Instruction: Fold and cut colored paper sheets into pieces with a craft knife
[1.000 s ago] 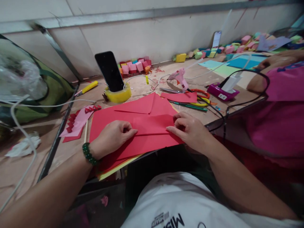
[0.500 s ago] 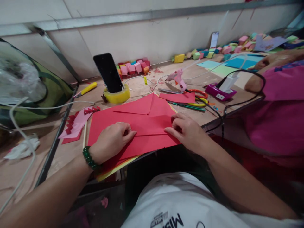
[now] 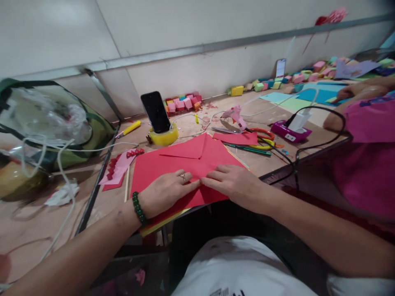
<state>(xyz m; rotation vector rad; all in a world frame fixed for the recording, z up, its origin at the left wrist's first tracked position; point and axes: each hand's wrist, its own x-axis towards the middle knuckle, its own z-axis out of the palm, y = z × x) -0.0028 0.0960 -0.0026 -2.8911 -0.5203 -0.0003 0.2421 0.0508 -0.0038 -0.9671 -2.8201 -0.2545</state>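
Red paper [image 3: 148,166] lies at the table's front edge, with a yellow sheet [image 3: 168,222] showing under its near edge. My left hand [image 3: 169,189] rests flat on the red paper, fingers stretched toward the middle. My right hand [image 3: 234,185] lies flat on it from the other side, fingers out. The fingertips of both hands nearly meet on a fold near the front, which they partly hide. Just beyond them is a pointed red paper piece [image 3: 191,149] on top of the sheet.
Behind the paper, a phone [image 3: 155,112] leans in a yellow tape roll [image 3: 165,135]. A pink glue gun [image 3: 236,117], scissors [image 3: 262,139] and a purple power strip [image 3: 290,131] lie to the right. A cutter [image 3: 129,129] is at left. A co-worker's hand [image 3: 348,92] is at far right.
My hands have come together from the two ends of the fold to its middle. Their curled fingers have flattened onto the paper. The camera view has shifted left and up.
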